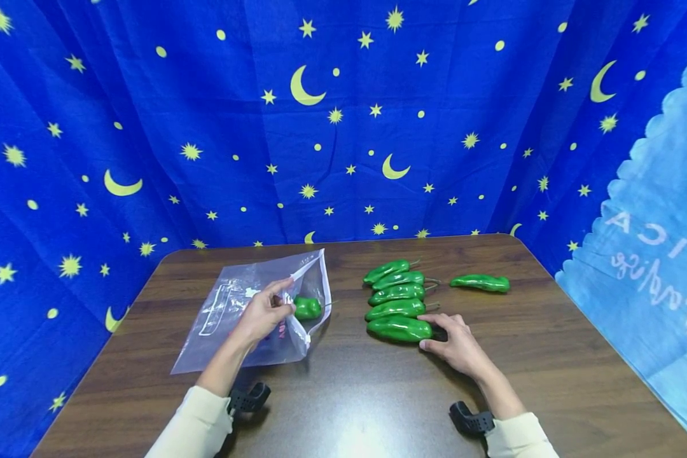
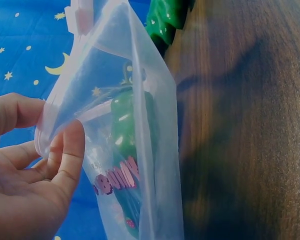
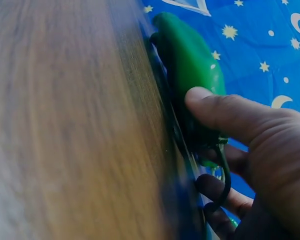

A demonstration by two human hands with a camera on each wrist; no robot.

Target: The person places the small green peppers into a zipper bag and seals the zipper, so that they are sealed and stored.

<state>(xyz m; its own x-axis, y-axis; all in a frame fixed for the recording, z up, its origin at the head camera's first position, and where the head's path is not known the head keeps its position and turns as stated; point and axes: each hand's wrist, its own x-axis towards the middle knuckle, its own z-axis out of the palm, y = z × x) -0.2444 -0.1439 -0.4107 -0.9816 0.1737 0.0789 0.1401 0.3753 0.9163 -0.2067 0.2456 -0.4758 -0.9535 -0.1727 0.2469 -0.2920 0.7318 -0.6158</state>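
My left hand (image 1: 261, 315) pinches the upper lip of a clear zip bag (image 1: 197, 353) lying on the table, so its mouth gapes to the right. Inside the bag, near the mouth, is a green pepper (image 1: 307, 308), also visible through the plastic in the left wrist view. My right hand (image 1: 457, 345) grips the stem end of the nearest green pepper (image 1: 397, 329) in a stacked row. In the right wrist view the thumb presses on that pepper (image 3: 195, 65), with its curved stem hanging beside the fingers.
Several more green peppers (image 1: 397, 292) lie side by side behind the gripped one, stems to the right. A single pepper (image 1: 481, 283) lies apart at the right. The wooden table (image 1: 572, 356) ends at a blue star-patterned curtain (image 1: 355, 133).
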